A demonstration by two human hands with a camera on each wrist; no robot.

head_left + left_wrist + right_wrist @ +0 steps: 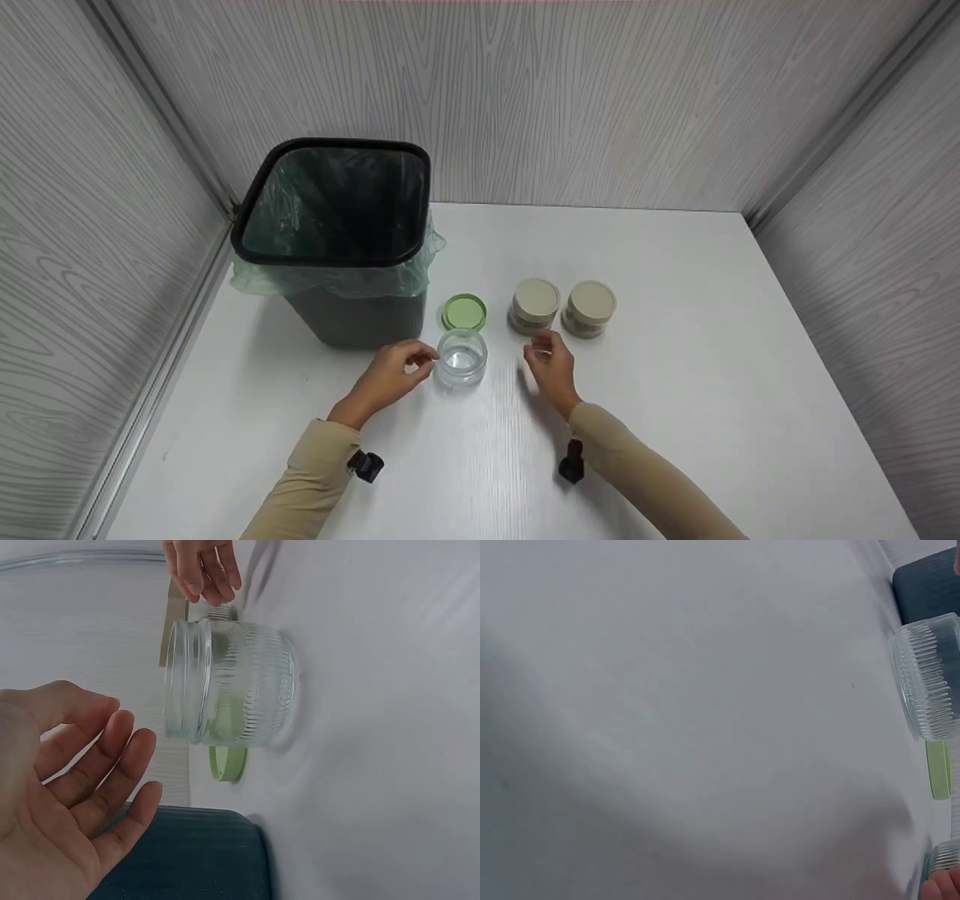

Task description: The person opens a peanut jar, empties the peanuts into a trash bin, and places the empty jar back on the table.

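At the centre of the head view, your left hand (386, 379) hovers just beside an open clear glass jar (461, 358), fingers relaxed and slightly spread, thumb and forefinger close to the jar's left wall but apart from it; the left wrist view shows the palm open, gripping nothing. The jar stands upright on the white table (675, 420), its green lid (464, 312) lying flat just behind it, toward the upper middle of the frame. Your right hand (551, 367) rests right of centre, fingers loosely curled and holding nothing, its fingertips (541, 346) just in front of the nearer of two beige-lidded jars (535, 306), whose twin (589, 307) sits just beside it to the right. A dark bin (341, 240) lined with a pale green bag fills the upper left of the frame, near the green lid.
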